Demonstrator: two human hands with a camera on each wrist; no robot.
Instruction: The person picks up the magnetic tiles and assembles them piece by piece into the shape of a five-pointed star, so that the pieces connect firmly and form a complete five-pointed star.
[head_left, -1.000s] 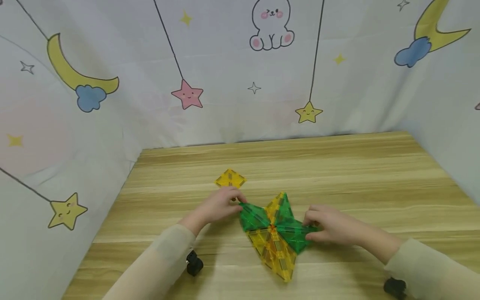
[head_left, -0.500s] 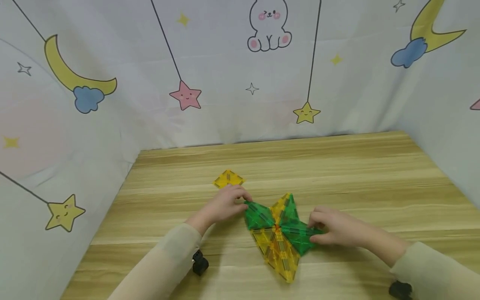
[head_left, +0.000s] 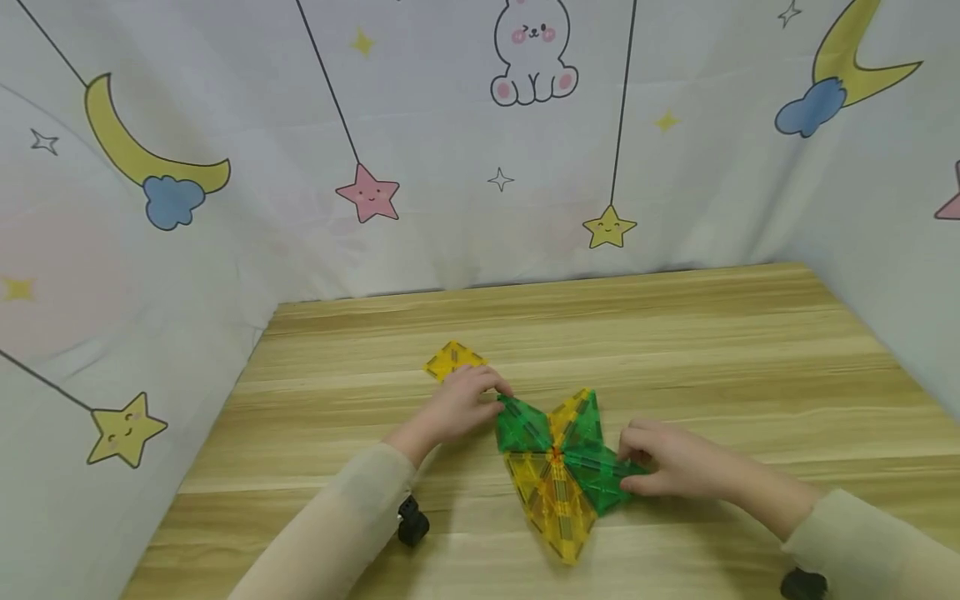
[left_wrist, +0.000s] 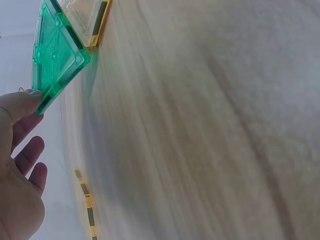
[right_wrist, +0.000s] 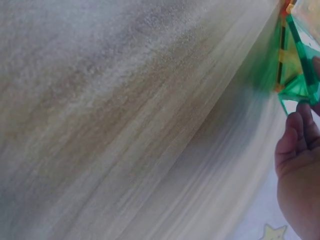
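Translucent magnetic tiles are joined into a star-like shape (head_left: 558, 500), with yellow tiles at front and back and green ones at the sides. My left hand (head_left: 461, 404) pinches the outer corner of the left green tile (head_left: 522, 427). In the left wrist view that green tile (left_wrist: 55, 57) stands tilted off the table, the thumb on its corner and the other fingers partly spread. On the other side, my right hand (head_left: 671, 458) pinches the tip of the right green tile (head_left: 600, 479). The right wrist view shows fingers at the end of this green piece (right_wrist: 300, 87), partly cut off by the frame.
A separate yellow diamond-shaped tile piece (head_left: 452, 358) lies flat behind the left hand, partly covered by it. The wooden table (head_left: 675, 333) meets a patterned cloth backdrop (head_left: 450, 125) at its back edge. Black wrist devices (head_left: 412, 522) hang under both sleeves.
My left hand has moved a little right and away from me with the left green tile, whose side now angles higher. My right hand has shifted slightly right and keeps its grip.
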